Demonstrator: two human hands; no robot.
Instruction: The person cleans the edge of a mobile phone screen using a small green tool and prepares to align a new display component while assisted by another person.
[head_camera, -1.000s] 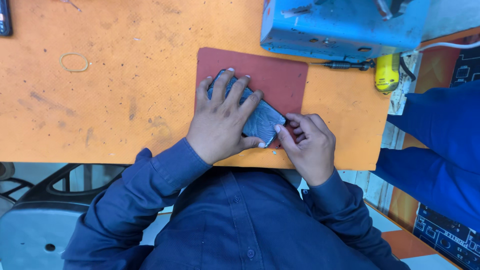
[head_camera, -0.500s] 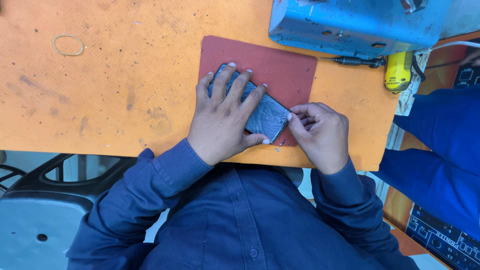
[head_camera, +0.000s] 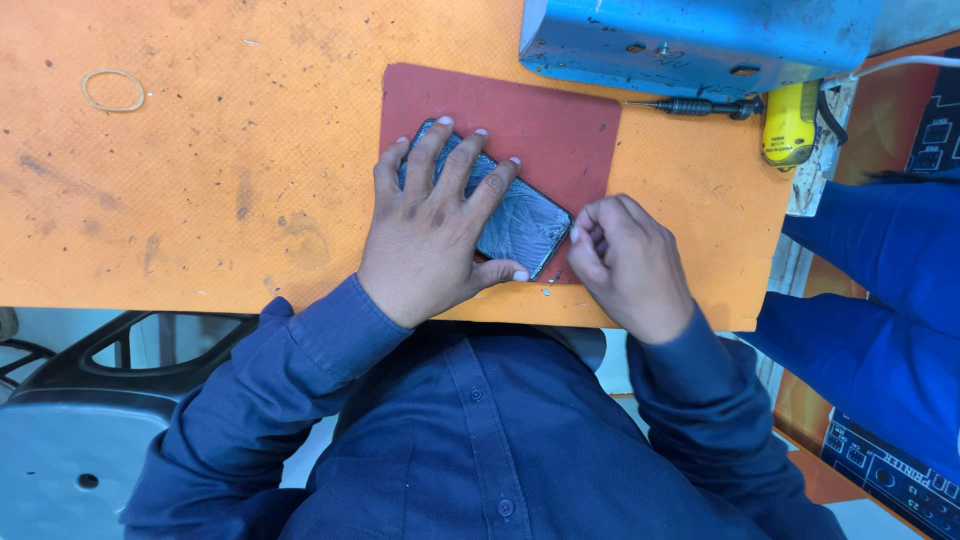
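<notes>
One phone (head_camera: 525, 222) with cracked glass lies on one red mat (head_camera: 560, 125) atop the orange table (head_camera: 200, 200). Left hand (head_camera: 430, 235) lies spread flat, pressing it down. Right hand (head_camera: 625, 265), fingers curled together, touches its near corner; any pinch cannot be told. One rubber band (head_camera: 112, 90), one blue box (head_camera: 690, 40), one screwdriver (head_camera: 690, 106).

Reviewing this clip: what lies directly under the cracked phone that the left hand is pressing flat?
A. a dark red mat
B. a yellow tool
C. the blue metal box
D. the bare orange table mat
A: the left hand lies spread on the cracked phone, which rests on the dark red mat; that mat lies on the orange table mat.
</notes>
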